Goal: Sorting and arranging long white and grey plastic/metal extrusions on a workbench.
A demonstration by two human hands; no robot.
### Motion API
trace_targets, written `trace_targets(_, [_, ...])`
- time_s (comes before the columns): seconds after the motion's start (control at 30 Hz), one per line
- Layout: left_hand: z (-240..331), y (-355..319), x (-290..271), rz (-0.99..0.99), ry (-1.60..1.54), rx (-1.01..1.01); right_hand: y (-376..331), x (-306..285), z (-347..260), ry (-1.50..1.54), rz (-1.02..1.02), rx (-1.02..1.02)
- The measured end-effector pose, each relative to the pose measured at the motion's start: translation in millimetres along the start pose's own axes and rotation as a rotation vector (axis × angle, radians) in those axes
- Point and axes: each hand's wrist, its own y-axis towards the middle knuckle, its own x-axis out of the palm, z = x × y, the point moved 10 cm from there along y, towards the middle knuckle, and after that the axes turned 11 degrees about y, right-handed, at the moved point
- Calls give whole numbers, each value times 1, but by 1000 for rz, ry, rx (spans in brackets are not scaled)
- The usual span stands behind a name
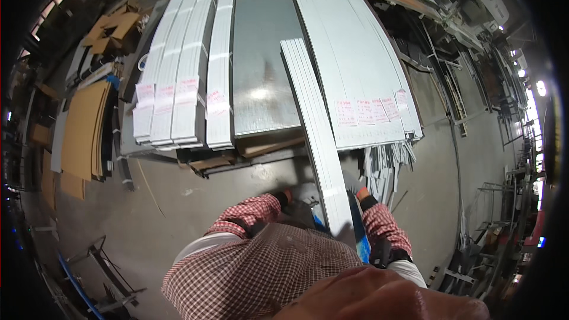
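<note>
Head view: we carry a long bundle of grey strips point(320, 142), its far end over the counter point(264, 71), left hand point(283, 197) and right hand point(359, 193) underneath, grips hidden, so we should keep it level.

A single head-worn fisheye view looks steeply down from above the person's own chest. It faces forward over the floor point(178, 201) toward the pallet point(261, 53) of stacked grey panels, close below, edges bending at the rim.
</note>
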Motion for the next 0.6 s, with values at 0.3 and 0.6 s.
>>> trace_targets(0.3, [122, -44, -61, 24, 215, -30, -138, 78, -265, -1142, 79, 45])
trace_targets(0.6, [33, -130, -7, 20, -1500, -451, -127, 104, -257, -884, 197, -460])
